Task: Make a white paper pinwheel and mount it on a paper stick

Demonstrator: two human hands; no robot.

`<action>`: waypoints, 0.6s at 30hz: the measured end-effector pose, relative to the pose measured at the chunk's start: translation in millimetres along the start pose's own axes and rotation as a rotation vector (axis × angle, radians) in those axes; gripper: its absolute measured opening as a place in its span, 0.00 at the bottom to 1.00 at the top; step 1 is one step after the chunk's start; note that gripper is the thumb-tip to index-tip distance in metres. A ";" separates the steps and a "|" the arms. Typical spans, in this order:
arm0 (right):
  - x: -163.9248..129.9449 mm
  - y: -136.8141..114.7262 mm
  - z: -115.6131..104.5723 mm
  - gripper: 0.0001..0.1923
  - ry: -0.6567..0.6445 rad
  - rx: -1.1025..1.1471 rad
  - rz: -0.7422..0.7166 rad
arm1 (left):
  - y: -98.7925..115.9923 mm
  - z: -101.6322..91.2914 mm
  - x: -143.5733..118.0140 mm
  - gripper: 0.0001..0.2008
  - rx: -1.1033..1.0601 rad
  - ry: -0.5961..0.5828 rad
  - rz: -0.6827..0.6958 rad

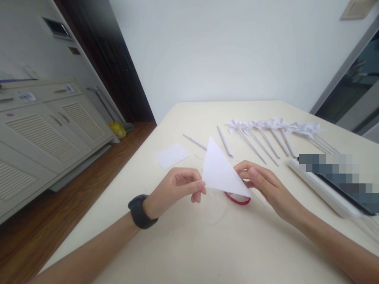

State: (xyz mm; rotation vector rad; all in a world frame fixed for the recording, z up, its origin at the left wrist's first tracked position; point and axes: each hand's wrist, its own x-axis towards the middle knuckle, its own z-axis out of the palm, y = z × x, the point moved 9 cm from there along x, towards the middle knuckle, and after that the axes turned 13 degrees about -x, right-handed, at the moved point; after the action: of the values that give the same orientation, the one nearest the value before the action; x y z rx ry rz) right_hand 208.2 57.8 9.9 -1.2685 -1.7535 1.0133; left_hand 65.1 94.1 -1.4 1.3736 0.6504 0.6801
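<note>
A white sheet of paper folded into a triangle (220, 167) is held above the table. My left hand (186, 183) pinches its lower left corner between thumb and fingers. At its right edge is my right hand (257, 179), fingers curled and partly behind the paper; whether they grip it I cannot tell. Beneath the paper shows the red handle of what looks like scissors (239, 200), the rest hidden. Left of the triangle lies a flat white paper piece (172, 156). Behind it rest a thin rolled paper stick (194, 141) and a thicker paper tube (225, 142).
Several white paper pinwheels (276, 124) on rolled sticks lie in a row at the back right. A long white box-like object (316, 189), partly pixelated, sits at the right. The cream table (183, 252) meets a wall behind; cabinets (44, 134) stand at the left.
</note>
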 end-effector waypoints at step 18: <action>2.3 12.4 29.2 0.10 -0.157 -0.077 0.059 | -4.2 22.5 -3.6 0.11 0.379 -0.182 0.061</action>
State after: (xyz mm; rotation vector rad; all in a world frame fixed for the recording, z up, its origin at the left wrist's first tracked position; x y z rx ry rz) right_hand 186.4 57.3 -13.3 -1.3261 -1.8991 1.1150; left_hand 80.0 76.5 -3.5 1.7897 0.6126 0.4862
